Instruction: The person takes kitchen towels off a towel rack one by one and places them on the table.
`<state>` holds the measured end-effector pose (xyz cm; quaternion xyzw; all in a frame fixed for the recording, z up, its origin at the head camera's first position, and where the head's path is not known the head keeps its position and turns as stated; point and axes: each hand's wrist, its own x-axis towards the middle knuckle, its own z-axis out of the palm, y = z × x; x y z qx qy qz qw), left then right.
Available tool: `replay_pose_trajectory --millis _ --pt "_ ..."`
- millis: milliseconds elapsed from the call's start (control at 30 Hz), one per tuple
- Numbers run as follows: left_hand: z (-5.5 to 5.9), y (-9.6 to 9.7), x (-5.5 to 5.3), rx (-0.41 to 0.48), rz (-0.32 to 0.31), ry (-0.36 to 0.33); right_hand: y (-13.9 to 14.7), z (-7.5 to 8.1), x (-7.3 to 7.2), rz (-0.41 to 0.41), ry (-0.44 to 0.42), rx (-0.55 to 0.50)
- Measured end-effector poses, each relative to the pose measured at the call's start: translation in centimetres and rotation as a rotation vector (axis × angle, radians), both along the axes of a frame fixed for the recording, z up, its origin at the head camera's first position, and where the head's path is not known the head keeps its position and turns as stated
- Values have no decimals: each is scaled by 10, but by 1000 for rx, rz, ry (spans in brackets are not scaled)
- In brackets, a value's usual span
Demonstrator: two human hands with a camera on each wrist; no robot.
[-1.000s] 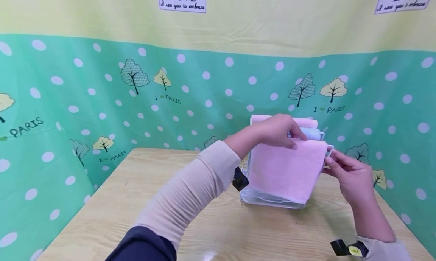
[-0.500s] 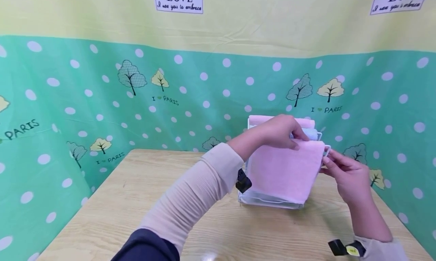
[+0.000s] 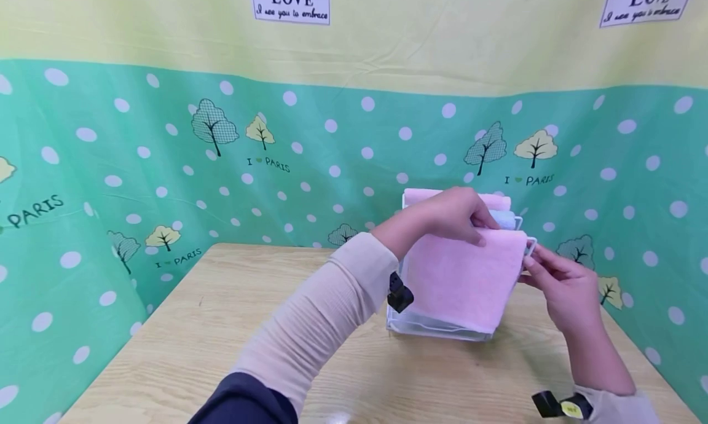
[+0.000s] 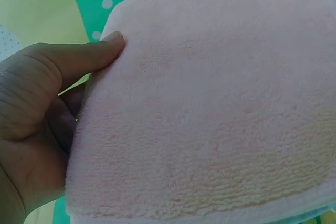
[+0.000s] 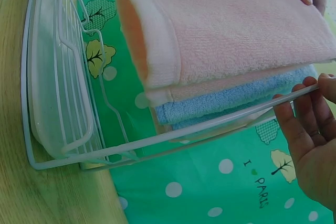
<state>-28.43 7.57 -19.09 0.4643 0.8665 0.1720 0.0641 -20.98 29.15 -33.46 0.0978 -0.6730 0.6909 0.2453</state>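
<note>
My left hand pinches the top edge of a folded pink towel hanging at the front of a white wire rack. In the left wrist view, the left thumb presses the towel's near face while the other fingers go behind it. My right hand grips the rack's side; the right wrist view shows its fingers curled round the white bar. Behind the front towel hang a blue towel and another pink towel, both partly hidden by my left hand.
The rack stands on a light wooden table, with a pale tray in its base. A green and yellow printed curtain hangs behind and at both sides. Black cameras sit at both wrists.
The head view has shifted very slightly to the right. Both hands, the towels and the rack keep the same positions relative to one another.
</note>
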Motion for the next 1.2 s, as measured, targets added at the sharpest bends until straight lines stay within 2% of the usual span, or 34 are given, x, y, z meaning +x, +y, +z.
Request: replay_pose_trajectory --millis 133,433,700,967,1200 --pt "3 1 -3 3 10 15 0 1 -1 7 23 -5" --pt "6 -2 -3 13 24 51 0 1 -1 -23 -15 14" --pt "10 -7 -6 82 -35 56 0 0 1 -25 -23 13" --pt "13 -11 -6 145 -6 50 0 0 1 -3 5 -14" --pt "15 -15 -7 210 -26 28 0 0 2 -14 -2 5"
